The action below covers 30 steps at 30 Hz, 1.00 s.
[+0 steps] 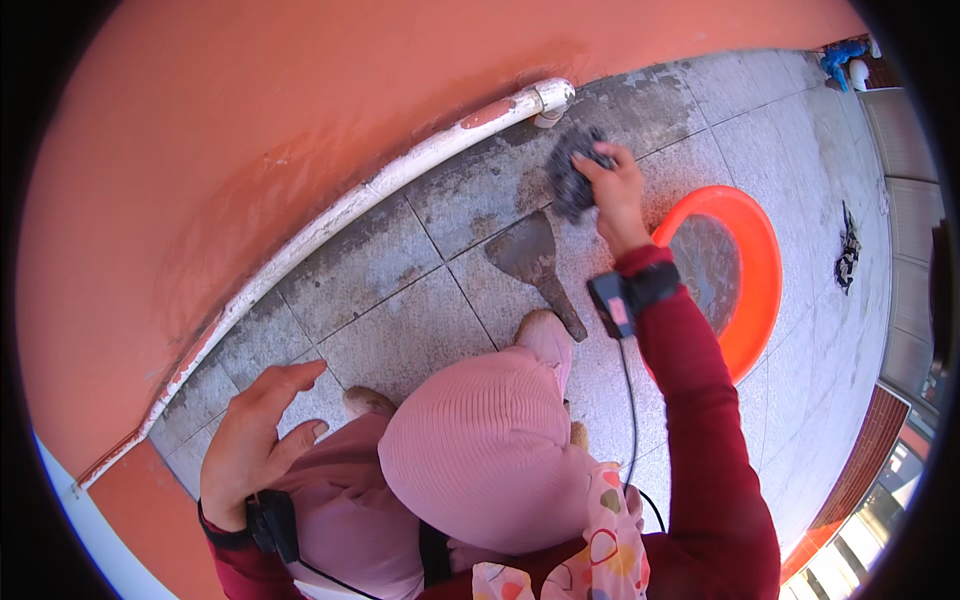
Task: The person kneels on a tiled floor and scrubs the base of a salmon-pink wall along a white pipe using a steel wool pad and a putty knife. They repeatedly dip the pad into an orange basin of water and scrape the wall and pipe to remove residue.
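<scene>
My right hand [621, 196] grips a crumpled dark grey cloth [571, 169], slightly blurred, near the elbow end of a white pipe. Whether the cloth touches the floor I cannot tell. A broad-bladed scraper [527, 251] lies flat on the tiles to the left of that hand, its handle pointing back towards my shoe [541, 330]. Beside my right forearm stands an orange plastic basin [757, 277] holding murky water [705, 262]. My left hand [251, 435] is raised by my left knee, fingers apart, with nothing in it.
The white pipe [360, 195], its paint flaking, runs along the foot of an orange-red wall [247, 112]. Grey floor tiles [405, 307] are stained dark along the pipe. A black-and-white cloth [847, 251] lies far right; a blue item [840, 60] is at the top right. Cables hang from both wrist devices.
</scene>
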{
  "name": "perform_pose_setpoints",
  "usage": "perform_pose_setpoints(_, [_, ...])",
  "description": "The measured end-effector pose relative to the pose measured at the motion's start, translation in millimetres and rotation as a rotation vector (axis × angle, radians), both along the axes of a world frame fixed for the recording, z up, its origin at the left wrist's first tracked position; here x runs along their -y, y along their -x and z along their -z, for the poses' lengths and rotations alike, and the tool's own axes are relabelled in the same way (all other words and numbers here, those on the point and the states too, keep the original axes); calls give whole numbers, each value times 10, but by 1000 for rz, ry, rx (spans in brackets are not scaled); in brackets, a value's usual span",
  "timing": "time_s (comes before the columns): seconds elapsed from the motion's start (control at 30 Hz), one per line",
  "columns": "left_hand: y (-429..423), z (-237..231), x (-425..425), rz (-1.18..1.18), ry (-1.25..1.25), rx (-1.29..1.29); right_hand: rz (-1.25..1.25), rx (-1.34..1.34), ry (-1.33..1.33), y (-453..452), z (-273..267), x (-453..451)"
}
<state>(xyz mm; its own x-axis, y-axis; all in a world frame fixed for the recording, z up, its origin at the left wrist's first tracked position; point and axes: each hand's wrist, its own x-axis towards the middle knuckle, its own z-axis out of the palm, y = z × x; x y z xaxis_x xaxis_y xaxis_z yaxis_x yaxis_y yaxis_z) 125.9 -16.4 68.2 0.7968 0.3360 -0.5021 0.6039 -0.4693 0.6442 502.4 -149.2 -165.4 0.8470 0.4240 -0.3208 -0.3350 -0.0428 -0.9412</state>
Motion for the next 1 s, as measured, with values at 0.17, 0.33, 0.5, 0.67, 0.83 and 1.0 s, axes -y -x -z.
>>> perform_pose_setpoints(0.17, [5, 19, -75, -61, 30, -80, 154, 243, 506, 104, 844, -889])
perform_pose_setpoints(0.33, [-13, 36, -121, -54, 57, -116, 130, 252, 383, 52, 1057, -612])
perform_pose_setpoints(0.5, [-9, 86, -112, -50, 59, -140, 213, 285, 272, -629, 646, -428])
perform_pose_setpoints(0.67, [-72, 178, -109, -50, 60, -132, -176, 536, 254, -707, 501, -569])
perform_pose_setpoints(0.83, [-155, 289, -129, -71, 69, -156, -115, 512, 500, -408, 485, -379])
perform_pose_setpoints(1.0, [-63, 429, -191, -138, 115, -200, 70, 744, 308, -460, 329, -396])
